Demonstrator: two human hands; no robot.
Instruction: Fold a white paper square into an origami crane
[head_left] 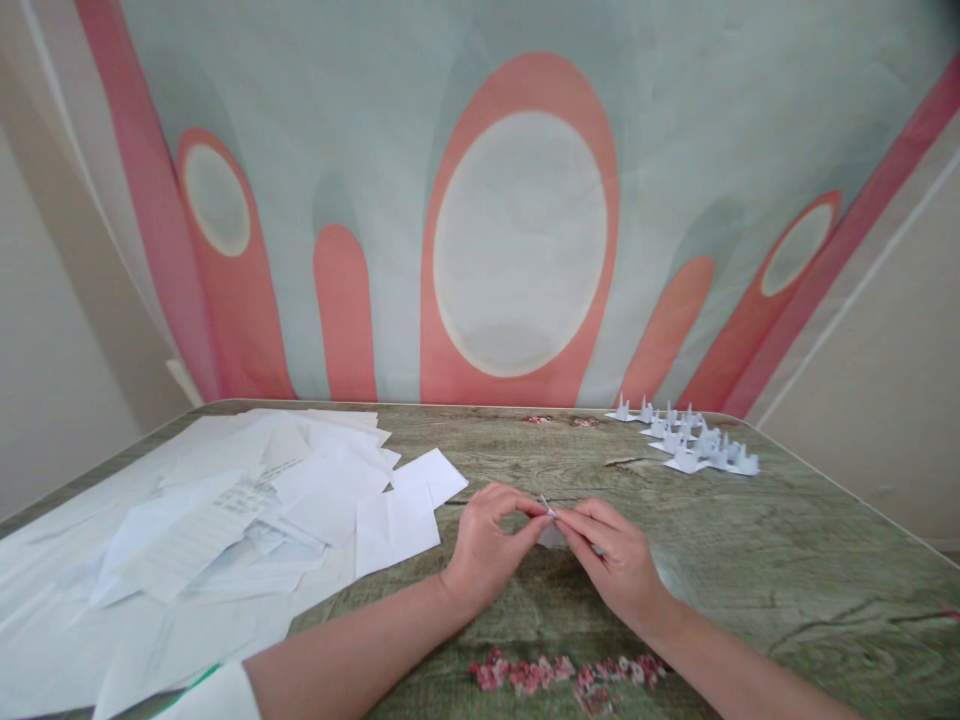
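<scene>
A small folded piece of white paper is held between my two hands above the middle of the table. My left hand pinches it from the left with thumb and forefinger. From the right, my right hand grips it with thumb and fingers pressed together. A thin white point of the paper sticks up between the fingertips. Most of the folded shape is hidden behind the fingers. Several folded white paper figures with upright points stand grouped at the far right of the table.
A large loose pile of white paper sheets, some printed, covers the table's left side. Square white sheets lie at its right edge. The wood-grain table carries pink flower patterns. Behind it hangs a green and coral backdrop.
</scene>
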